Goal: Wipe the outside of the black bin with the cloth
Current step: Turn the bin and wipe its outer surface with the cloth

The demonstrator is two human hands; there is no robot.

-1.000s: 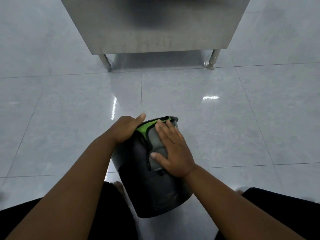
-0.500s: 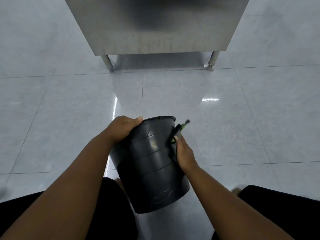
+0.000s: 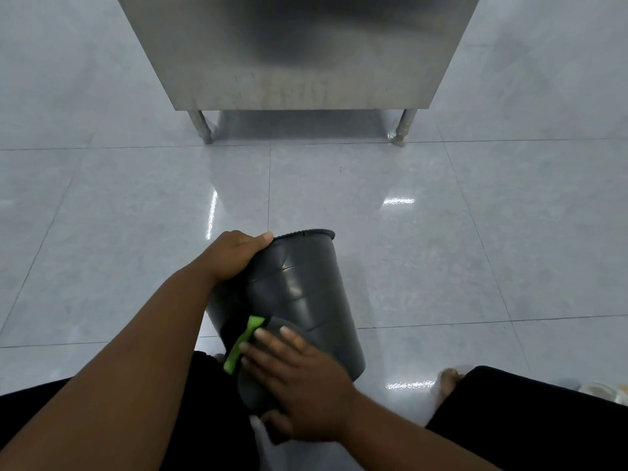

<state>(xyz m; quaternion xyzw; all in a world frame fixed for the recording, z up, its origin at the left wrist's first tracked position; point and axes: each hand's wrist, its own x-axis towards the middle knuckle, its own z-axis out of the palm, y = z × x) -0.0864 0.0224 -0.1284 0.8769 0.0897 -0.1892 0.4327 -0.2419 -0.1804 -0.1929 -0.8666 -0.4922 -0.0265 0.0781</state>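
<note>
The black bin point(image 3: 302, 294) is tilted between my knees, its rim pointing away from me and its base toward me. My left hand point(image 3: 234, 256) grips the rim on the left side, thumb along the edge. My right hand point(image 3: 302, 379) lies flat, fingers spread, pressing the grey cloth with a green edge point(image 3: 246, 345) against the bin's wall near its base. Most of the cloth is hidden under my palm.
A stainless steel cabinet point(image 3: 299, 52) on short legs stands ahead on the glossy grey tiled floor point(image 3: 458, 249). My black-trousered knees point(image 3: 530, 419) sit on both sides of the bin, with a bare foot point(image 3: 448, 379) at the right.
My right hand slid the cloth from the bin's right side near the rim down to the lower wall near the base. The left hand kept its grip on the rim.
</note>
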